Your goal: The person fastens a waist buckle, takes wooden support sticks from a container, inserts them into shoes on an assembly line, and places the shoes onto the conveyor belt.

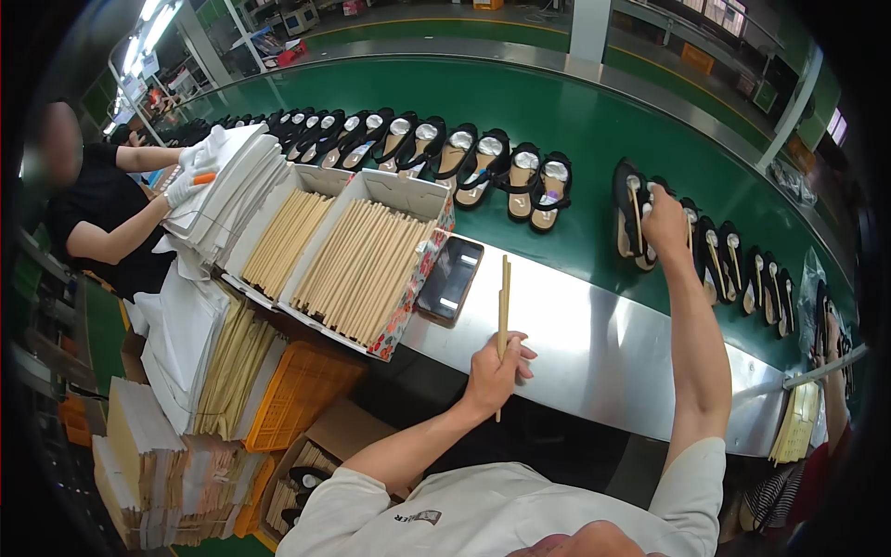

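My left hand (498, 371) is closed around a few thin wooden sticks (504, 306) held upright above the metal table edge (575, 343). Farther right, my right hand (664, 223) reaches over the green surface and is closed on a black sandal (627, 209), which has a light stick lying along its inside. More black sandals with sticks (731, 251) stand in a row to the right. To the left, sandals stuffed with white padding (555, 186) line the green belt. Two boxes of wooden sticks (357, 269) sit left of my left hand.
A phone (450, 281) lies beside the boxes. Paper stacks (223, 186) and an orange crate (302, 395) are at the left. A co-worker (111, 204) in white gloves handles paper there. Another person's arm (835, 371) shows at the right edge.
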A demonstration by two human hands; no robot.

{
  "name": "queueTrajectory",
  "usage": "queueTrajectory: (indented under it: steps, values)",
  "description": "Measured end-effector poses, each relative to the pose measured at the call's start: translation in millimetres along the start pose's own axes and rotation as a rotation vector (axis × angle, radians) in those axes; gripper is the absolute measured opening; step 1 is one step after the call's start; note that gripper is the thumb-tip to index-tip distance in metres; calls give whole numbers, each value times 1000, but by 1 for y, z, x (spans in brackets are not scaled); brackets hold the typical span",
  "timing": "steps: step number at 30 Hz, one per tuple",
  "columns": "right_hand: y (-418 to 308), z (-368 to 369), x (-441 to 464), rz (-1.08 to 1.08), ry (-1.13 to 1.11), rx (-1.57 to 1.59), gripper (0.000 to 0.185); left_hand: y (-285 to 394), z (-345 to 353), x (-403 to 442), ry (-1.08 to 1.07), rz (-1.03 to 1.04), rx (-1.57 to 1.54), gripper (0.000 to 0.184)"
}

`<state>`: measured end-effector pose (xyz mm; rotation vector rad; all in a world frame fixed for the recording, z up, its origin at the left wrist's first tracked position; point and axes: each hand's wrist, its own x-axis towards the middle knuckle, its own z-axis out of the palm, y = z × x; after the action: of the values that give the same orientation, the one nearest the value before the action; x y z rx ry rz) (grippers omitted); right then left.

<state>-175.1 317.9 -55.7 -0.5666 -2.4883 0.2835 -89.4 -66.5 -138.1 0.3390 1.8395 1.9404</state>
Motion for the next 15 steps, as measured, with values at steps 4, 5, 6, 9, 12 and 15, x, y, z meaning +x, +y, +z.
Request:
queueTrajectory:
  steps: [4,5,6,9,12,15]
  values:
    - [-57,44,13,-206,-173,160,47,-5,1,0,22,50,51,36]
    - [-76,54,13,-241,-255,127,49,-4,1,1,33,51,62,36]
    - [-85,73,16,-339,-289,54,49,-2,1,2,40,30,49,35]
    - [-122,101,16,-395,-361,-63,47,1,1,2,34,16,53,35]
    - [-133,134,18,-268,-399,-59,27,4,-1,4,43,-6,19,36]
    - [-122,107,9,-219,-363,57,29,11,-7,0,34,-39,-9,37]
